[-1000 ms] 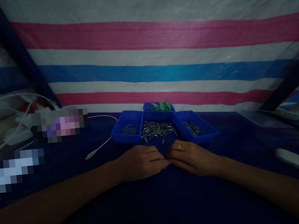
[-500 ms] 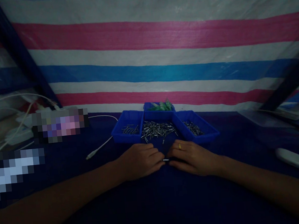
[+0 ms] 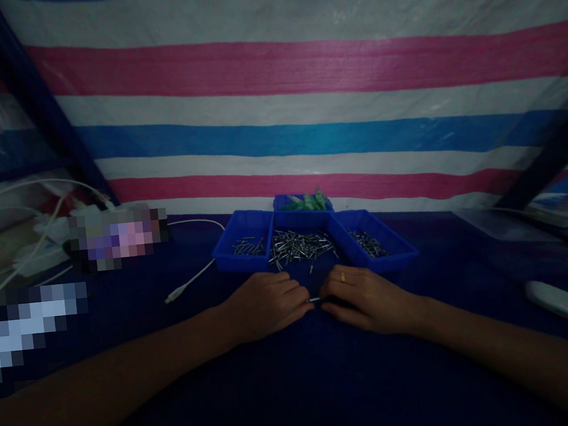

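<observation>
A short, thin metal rod bridges the small gap between my two hands, low over the table. My left hand is closed in a pinch at the rod's left end. At its right end my right hand, with a ring on one finger, has its fingers curled in a pinch. The fingers cover both ends of the rod. Just beyond my hands lies a loose heap of similar metal rods on the table. One single rod lies apart, in front of the heap.
Around the heap stand a left blue tray and a right blue tray, both with metal rods, and a back blue tray with green pieces. A white cable lies at left, a white rounded case at right. Striped sheeting hangs behind.
My hands, touching at the fingertips a second ago, have drawn slightly apart. The metal rod now shows between them, tilted a little more than half a second ago. Trays and heap look unchanged.
</observation>
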A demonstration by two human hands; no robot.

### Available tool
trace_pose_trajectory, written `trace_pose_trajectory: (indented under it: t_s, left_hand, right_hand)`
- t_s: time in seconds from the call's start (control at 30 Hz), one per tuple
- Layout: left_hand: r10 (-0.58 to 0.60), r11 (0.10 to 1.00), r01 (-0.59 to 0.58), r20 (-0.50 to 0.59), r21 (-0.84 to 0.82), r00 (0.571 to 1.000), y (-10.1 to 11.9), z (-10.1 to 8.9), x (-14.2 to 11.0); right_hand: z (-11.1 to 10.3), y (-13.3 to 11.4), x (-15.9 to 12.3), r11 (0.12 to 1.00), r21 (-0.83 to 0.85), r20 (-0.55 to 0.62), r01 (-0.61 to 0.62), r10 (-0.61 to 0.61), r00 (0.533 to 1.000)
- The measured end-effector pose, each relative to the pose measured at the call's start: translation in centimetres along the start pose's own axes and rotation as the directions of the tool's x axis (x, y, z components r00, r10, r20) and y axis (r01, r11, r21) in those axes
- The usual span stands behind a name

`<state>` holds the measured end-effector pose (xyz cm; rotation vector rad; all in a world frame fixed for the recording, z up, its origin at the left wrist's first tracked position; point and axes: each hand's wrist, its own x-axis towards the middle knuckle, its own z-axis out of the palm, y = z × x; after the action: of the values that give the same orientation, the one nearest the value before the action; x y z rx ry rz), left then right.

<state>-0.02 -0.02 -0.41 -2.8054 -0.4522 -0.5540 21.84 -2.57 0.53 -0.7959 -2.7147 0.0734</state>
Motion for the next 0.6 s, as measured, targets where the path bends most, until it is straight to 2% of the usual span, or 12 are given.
trace_pose_trajectory:
  t_s: [0.37,0.6]
  left_hand:
    - [0.031,0.999,-0.032,-0.008,-0.023,0.999,-0.03,0.07,0.05]
    - [-0.103,0.993,0.106,0.06,-0.045,0.993,0.18,-0.45,0.23]
  right_hand:
    - [0.02,0.12,0.06,0.999,-0.008,-0.005,0.033,-0.033,0.999]
    - [-0.06,-0.14,0.1,0.999,-0.015,-0.037,-0.046,0.045,0.998]
